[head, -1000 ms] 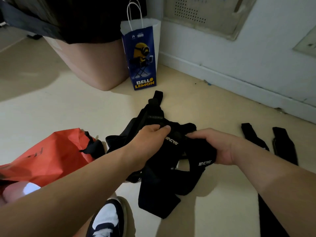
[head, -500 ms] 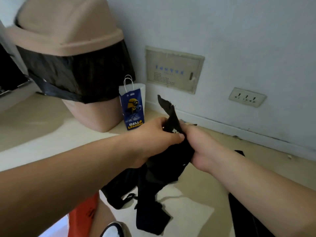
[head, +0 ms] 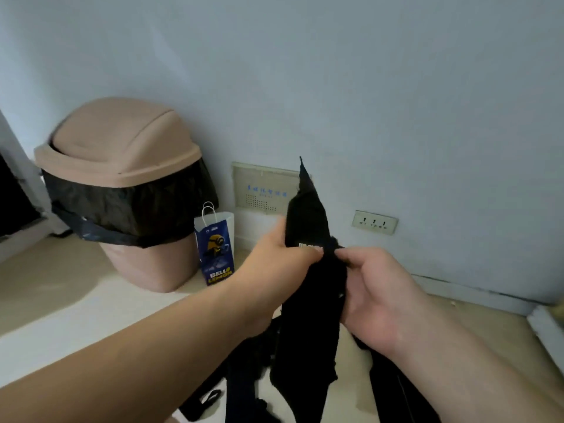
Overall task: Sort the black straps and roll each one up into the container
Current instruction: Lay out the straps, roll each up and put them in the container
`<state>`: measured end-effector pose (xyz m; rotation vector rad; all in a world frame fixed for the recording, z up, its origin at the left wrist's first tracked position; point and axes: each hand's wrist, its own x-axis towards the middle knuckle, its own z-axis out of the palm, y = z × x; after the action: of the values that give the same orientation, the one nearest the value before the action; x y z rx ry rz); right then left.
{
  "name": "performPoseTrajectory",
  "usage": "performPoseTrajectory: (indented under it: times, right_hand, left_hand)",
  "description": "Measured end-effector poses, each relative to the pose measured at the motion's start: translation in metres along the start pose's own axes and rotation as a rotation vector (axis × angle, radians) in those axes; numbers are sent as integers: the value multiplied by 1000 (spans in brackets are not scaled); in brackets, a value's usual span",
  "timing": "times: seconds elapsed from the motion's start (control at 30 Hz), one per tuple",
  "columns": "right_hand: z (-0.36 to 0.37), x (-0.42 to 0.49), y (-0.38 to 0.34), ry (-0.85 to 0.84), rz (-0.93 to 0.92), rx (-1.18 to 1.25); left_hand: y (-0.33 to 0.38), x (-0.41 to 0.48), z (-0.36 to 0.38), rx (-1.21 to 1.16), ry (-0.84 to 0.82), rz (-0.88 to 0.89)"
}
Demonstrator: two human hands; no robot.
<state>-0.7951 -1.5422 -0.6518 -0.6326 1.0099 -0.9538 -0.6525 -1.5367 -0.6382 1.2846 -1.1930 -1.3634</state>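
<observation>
Honestly, the far left was mostly cut off: a dark opening [head: 12,193] ran out of frame and I couldn't tell what it was. Next over, a tan swing-lid bin [head: 122,141] stood against the wall [head: 427,102], with a black liner [head: 128,206] draped over its rim and hiding the upper body. A small blue paper bag [head: 215,248] stood just beside it, maybe touching, but the blur made that hard to call.

The left hand [head: 280,264] was clamped on the black strap [head: 308,218], with the thumb pressed on a white label and covering most of the print. The strap was held up in the air, its pointed top end crossing a beige wall panel [head: 262,187] and its lower part hanging toward the floor [head: 61,285]. The right hand [head: 378,300] pinched the strap's right edge between thumb and forefinger, the other fingers curled behind the cloth and mostly out of sight.

Below the hands, a heap of more straps [head: 244,377] smeared into one dark mass chopped by the bottom edge, so I couldn't count them. A wall socket [head: 374,221] sat right of the strap. Pale floor showed in front of the bin, and more ran along the wall to the right.
</observation>
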Motion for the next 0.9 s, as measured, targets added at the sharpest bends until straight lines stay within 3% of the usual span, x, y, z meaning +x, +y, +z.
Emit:
performPoseTrajectory:
  times: [0.13, 0.3, 0.7, 0.9]
  right_hand:
    - [-18, 1, 28, 34, -2, -56]
    - [-36, 14, 32, 17, -68, -199]
    - [-45, 61, 32, 45, -96, -218]
    - [-48, 71, 32, 22, -73, -139]
  left_hand:
    - [-27, -9, 0, -26, -9, -96]
    - [-42, -1, -10, 80, 6, -52]
    - [-58, 28, -19, 257, 46, 13]
    - [-55, 28, -12, 174, -12, 64]
